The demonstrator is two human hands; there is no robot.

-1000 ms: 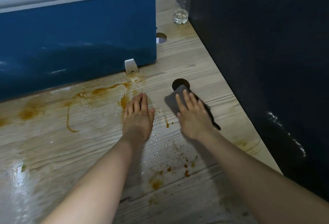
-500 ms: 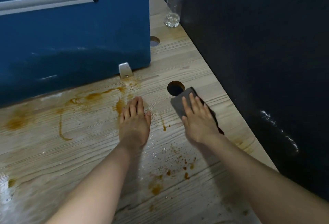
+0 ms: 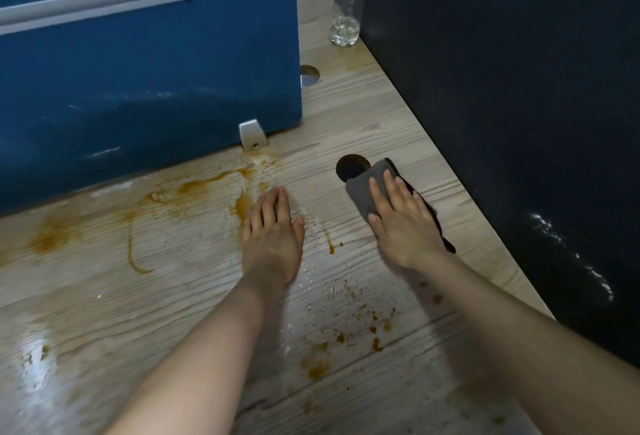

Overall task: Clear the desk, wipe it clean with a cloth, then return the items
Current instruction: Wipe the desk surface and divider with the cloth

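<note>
The light wooden desk (image 3: 388,116) carries orange-brown stains (image 3: 204,187) along the base of a blue panel and more spots (image 3: 346,330) near the front. My right hand (image 3: 401,223) lies flat on a folded grey cloth (image 3: 363,185), pressing it onto the desk beside a round cable hole (image 3: 349,164). My left hand (image 3: 273,230) rests flat on the desk with its fingers together, holding nothing, its fingertips at the edge of a stain.
A blue partition panel (image 3: 149,71) with a metal foot bracket (image 3: 252,135) stands at the back left. A dark panel (image 3: 502,105) borders the desk on the right. A clear plastic bottle (image 3: 346,2) stands at the back, with a second hole (image 3: 308,74) near it.
My right hand has slid the cloth to the right, uncovering the cable hole. My left hand stays pressed on the desk in the same spot.
</note>
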